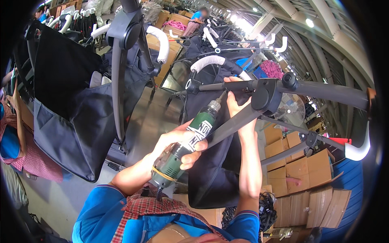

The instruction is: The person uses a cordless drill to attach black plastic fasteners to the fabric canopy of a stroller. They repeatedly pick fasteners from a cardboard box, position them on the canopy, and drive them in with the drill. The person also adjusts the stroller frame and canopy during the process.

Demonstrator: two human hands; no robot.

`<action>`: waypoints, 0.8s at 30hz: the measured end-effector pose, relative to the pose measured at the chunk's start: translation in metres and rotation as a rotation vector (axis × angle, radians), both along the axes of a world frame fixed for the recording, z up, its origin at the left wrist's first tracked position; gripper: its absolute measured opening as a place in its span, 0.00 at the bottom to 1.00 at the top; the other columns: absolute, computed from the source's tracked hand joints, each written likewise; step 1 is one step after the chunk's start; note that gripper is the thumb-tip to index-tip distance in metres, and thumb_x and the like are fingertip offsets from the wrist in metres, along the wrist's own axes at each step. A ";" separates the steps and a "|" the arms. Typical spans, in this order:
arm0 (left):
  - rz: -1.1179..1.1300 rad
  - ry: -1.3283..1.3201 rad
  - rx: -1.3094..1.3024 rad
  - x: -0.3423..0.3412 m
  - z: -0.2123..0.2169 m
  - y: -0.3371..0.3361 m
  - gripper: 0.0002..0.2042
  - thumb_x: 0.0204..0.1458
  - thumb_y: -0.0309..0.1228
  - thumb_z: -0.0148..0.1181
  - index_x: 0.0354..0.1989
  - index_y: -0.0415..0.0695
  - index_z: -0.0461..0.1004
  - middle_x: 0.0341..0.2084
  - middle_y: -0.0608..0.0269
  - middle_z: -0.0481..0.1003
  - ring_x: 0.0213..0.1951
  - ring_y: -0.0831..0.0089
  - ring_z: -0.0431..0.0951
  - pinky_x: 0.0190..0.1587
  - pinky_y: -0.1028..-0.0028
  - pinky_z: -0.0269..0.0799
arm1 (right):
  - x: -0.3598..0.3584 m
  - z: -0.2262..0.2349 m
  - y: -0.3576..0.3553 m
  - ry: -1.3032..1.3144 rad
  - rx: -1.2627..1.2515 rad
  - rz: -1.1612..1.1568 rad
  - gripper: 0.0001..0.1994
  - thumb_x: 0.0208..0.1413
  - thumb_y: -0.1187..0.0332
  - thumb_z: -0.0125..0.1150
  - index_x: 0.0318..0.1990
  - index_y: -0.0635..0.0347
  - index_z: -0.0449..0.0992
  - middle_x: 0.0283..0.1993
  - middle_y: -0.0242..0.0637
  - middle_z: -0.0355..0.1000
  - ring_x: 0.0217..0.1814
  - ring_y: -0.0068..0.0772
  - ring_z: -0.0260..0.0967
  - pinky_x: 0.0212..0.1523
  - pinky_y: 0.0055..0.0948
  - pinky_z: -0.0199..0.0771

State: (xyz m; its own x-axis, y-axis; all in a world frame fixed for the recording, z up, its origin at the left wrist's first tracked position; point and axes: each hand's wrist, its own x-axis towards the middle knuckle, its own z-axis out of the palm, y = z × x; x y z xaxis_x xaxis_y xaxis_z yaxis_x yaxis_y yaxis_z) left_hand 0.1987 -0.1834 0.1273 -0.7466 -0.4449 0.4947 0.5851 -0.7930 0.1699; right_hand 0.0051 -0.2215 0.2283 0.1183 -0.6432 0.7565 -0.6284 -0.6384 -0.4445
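At the centre of the view a green electric screwdriver slants from about seven o'clock up toward one o'clock, its metal chuck and bit meeting the dark grey tube of a stroller frame. The tool's body is ribbed plastic with a white-and-black rectangular label across its middle and a yellow band near its rear end, where a black cord leaves it. The left hand is wrapped tightly around the tool's barrel, fingers closed over the label. The right hand, just at one o'clock from the tool, is clamped on the frame's bar beside a round grey hinge joint. Black fabric hangs from the frame below both hands.

At three o'clock the frame's matte tube runs out to a white padded handle end. At nine o'clock another stroller shows a black cloth seat and a white foam grip. At four o'clock plain brown cardboard boxes stand stacked, flaps open. More strollers crowd the twelve o'clock area, with a person in blue far behind.
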 end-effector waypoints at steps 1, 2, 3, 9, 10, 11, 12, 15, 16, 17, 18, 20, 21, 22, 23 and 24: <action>-0.027 0.034 0.012 -0.004 -0.006 -0.001 0.25 0.58 0.30 0.53 0.63 0.45 0.54 0.36 0.48 0.67 0.21 0.66 0.73 0.19 0.70 0.71 | 0.000 0.000 0.000 0.002 0.004 -0.001 0.17 0.53 0.86 0.52 0.52 0.67 0.70 0.49 0.40 0.76 0.52 0.29 0.74 0.55 0.26 0.71; -0.053 0.069 0.024 -0.009 -0.010 0.001 0.24 0.58 0.30 0.53 0.63 0.46 0.54 0.36 0.48 0.67 0.21 0.66 0.73 0.19 0.70 0.71 | -0.001 0.000 0.000 -0.008 -0.004 0.016 0.17 0.53 0.85 0.52 0.52 0.67 0.70 0.49 0.40 0.76 0.52 0.29 0.74 0.55 0.27 0.71; -0.074 0.104 0.046 -0.013 -0.017 0.004 0.24 0.58 0.30 0.52 0.62 0.46 0.55 0.36 0.48 0.68 0.21 0.67 0.73 0.20 0.70 0.71 | 0.000 -0.001 -0.001 -0.018 0.000 0.037 0.17 0.53 0.85 0.53 0.52 0.67 0.70 0.48 0.40 0.76 0.52 0.29 0.74 0.55 0.27 0.71; 0.213 0.027 -0.144 -0.001 -0.061 -0.006 0.36 0.55 0.45 0.60 0.64 0.40 0.49 0.32 0.53 0.65 0.19 0.70 0.70 0.19 0.73 0.70 | -0.051 0.018 0.040 0.095 0.385 -0.030 0.22 0.51 0.77 0.63 0.55 0.67 0.70 0.51 0.40 0.75 0.54 0.30 0.72 0.57 0.31 0.69; 0.085 0.087 -0.065 0.010 -0.080 -0.003 0.36 0.55 0.45 0.60 0.65 0.41 0.50 0.33 0.52 0.65 0.19 0.69 0.71 0.20 0.72 0.70 | -0.066 0.010 0.050 -0.125 0.275 0.106 0.25 0.52 0.77 0.61 0.60 0.65 0.68 0.54 0.42 0.74 0.56 0.32 0.71 0.58 0.32 0.68; -0.039 0.152 0.016 0.020 -0.101 0.001 0.36 0.55 0.45 0.60 0.65 0.41 0.51 0.33 0.51 0.65 0.20 0.68 0.71 0.20 0.70 0.71 | -0.073 0.023 0.073 0.000 0.125 -0.023 0.27 0.54 0.77 0.61 0.63 0.65 0.66 0.57 0.44 0.73 0.57 0.34 0.71 0.60 0.31 0.67; 0.086 0.031 0.002 0.031 -0.120 0.012 0.34 0.55 0.45 0.60 0.65 0.43 0.51 0.34 0.51 0.65 0.21 0.68 0.71 0.21 0.70 0.71 | -0.105 0.011 0.084 -0.053 -0.019 -0.148 0.23 0.57 0.75 0.59 0.61 0.66 0.67 0.55 0.44 0.74 0.56 0.35 0.72 0.60 0.32 0.67; 0.363 -0.312 0.200 0.043 -0.166 0.068 0.30 0.58 0.45 0.56 0.65 0.48 0.53 0.36 0.50 0.66 0.23 0.68 0.72 0.23 0.71 0.71 | -0.222 -0.026 0.131 -0.218 -0.610 -0.611 0.13 0.65 0.71 0.50 0.51 0.69 0.73 0.37 0.45 0.77 0.34 0.31 0.76 0.43 0.29 0.78; 0.396 -0.438 0.294 0.044 -0.193 0.082 0.26 0.59 0.46 0.54 0.62 0.49 0.58 0.37 0.50 0.67 0.24 0.69 0.72 0.24 0.71 0.70 | -0.254 -0.035 0.140 -0.152 -0.832 -0.847 0.13 0.66 0.69 0.49 0.48 0.72 0.73 0.29 0.37 0.73 0.27 0.25 0.68 0.32 0.24 0.73; 0.410 -0.620 0.401 0.044 -0.216 0.097 0.21 0.59 0.46 0.54 0.55 0.47 0.64 0.34 0.52 0.69 0.24 0.69 0.72 0.25 0.71 0.70 | -0.291 -0.052 0.154 -0.424 -0.798 -0.668 0.13 0.66 0.68 0.47 0.45 0.70 0.74 0.24 0.30 0.65 0.23 0.19 0.58 0.25 0.18 0.60; 0.426 -0.763 0.515 0.042 -0.226 0.113 0.20 0.56 0.46 0.57 0.50 0.47 0.65 0.32 0.53 0.70 0.24 0.70 0.72 0.24 0.71 0.70 | -0.313 -0.076 0.147 -0.473 -0.729 -0.578 0.15 0.65 0.62 0.46 0.44 0.66 0.74 0.22 0.26 0.59 0.22 0.18 0.50 0.24 0.18 0.50; 0.429 -1.024 0.745 0.035 -0.249 0.137 0.21 0.51 0.46 0.62 0.43 0.43 0.66 0.27 0.55 0.71 0.22 0.70 0.73 0.23 0.71 0.71 | -0.337 -0.136 0.107 -0.736 -0.044 -0.347 0.22 0.61 0.52 0.46 0.51 0.62 0.71 0.31 0.34 0.69 0.33 0.25 0.66 0.36 0.26 0.65; 0.390 -1.030 0.782 0.029 -0.257 0.146 0.21 0.51 0.47 0.62 0.38 0.40 0.69 0.24 0.57 0.72 0.21 0.70 0.73 0.22 0.71 0.71 | -0.357 -0.184 0.083 -0.706 0.225 -0.197 0.27 0.63 0.50 0.46 0.60 0.62 0.66 0.52 0.46 0.71 0.56 0.34 0.67 0.56 0.37 0.65; 0.338 -1.112 0.760 0.031 -0.255 0.159 0.20 0.51 0.47 0.62 0.36 0.40 0.70 0.23 0.57 0.72 0.21 0.70 0.73 0.22 0.71 0.71 | -0.343 -0.227 0.062 -0.807 0.479 -0.093 0.31 0.64 0.46 0.45 0.66 0.60 0.60 0.67 0.51 0.59 0.71 0.40 0.54 0.70 0.41 0.48; 0.217 -1.178 0.675 0.021 -0.249 0.157 0.20 0.51 0.48 0.62 0.34 0.40 0.71 0.23 0.58 0.72 0.21 0.69 0.74 0.22 0.71 0.71 | -0.414 -0.316 0.042 -0.961 0.601 0.158 0.33 0.64 0.44 0.46 0.67 0.61 0.58 0.69 0.49 0.56 0.73 0.41 0.49 0.74 0.38 0.40; 0.252 -1.149 0.725 0.024 -0.242 0.170 0.21 0.50 0.50 0.62 0.30 0.41 0.72 0.22 0.59 0.73 0.20 0.69 0.73 0.23 0.72 0.71 | -0.384 -0.342 0.022 -0.612 0.635 0.141 0.33 0.64 0.45 0.46 0.65 0.64 0.60 0.67 0.47 0.59 0.70 0.40 0.54 0.72 0.35 0.46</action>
